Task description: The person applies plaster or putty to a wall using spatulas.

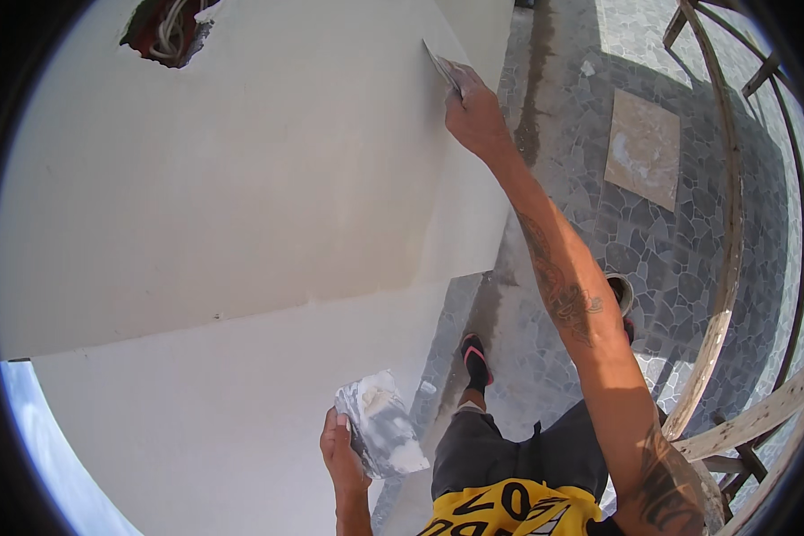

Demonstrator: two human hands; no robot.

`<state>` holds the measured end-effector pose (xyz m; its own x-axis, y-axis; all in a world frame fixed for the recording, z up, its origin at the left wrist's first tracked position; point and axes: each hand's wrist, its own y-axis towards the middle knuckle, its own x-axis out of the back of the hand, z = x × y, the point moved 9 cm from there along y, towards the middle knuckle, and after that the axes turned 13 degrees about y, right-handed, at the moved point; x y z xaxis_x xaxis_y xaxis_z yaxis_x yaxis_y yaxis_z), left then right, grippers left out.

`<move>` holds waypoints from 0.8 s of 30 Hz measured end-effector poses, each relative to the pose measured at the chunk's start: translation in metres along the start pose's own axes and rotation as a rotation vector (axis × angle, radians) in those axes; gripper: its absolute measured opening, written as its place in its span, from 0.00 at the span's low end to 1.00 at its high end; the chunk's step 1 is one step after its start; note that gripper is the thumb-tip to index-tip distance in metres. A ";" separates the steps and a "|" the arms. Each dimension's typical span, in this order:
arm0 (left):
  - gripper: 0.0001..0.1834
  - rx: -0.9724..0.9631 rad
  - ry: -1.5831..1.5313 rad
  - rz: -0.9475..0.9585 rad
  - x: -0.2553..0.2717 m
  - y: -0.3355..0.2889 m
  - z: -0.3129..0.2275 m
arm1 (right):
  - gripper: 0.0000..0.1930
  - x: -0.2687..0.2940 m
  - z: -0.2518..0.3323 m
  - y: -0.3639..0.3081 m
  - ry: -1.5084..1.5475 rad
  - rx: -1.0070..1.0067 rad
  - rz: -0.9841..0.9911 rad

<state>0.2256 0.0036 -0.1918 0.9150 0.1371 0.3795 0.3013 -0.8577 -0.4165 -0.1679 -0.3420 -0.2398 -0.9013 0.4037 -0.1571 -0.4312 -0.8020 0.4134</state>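
My right hand [476,112] is stretched out to the far side, closed round a thin putty knife [439,67]. That blade is seen nearly edge-on, at the pale plastered wall [286,170]; whether its edge touches the wall I cannot tell. Low in the view, my left hand [342,448] grips a wide, flat metal putty blade [380,427] by its left edge. White putty lies smeared over this blade, thicker at the top and at its lower right corner. A darker, damp-looking patch shows on the wall above a lengthwise seam.
A ragged hole [170,34] with loose cables opens in the wall's upper left. Below me, a putty-smeared board [643,152] lies on the stone-patterned floor [634,223]. A bucket [620,288] shows partly behind my right arm. Wooden scaffold poles [731,179] stand at the right.
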 end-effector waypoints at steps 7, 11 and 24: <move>0.17 -0.010 0.009 -0.071 0.003 -0.003 -0.001 | 0.40 -0.040 0.050 -0.170 0.037 0.016 0.109; 0.16 -0.029 0.003 -0.098 0.004 -0.003 -0.001 | 0.44 -0.059 0.083 -0.253 0.067 0.061 0.130; 0.17 -0.192 0.068 -0.005 -0.018 0.000 -0.040 | 0.17 0.025 0.092 -0.319 0.469 -0.791 0.178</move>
<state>0.1986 -0.0186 -0.1657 0.8913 0.1131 0.4391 0.2428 -0.9369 -0.2515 -0.0485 -0.0353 -0.2930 -0.8069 0.1653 -0.5670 -0.0326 -0.9710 -0.2367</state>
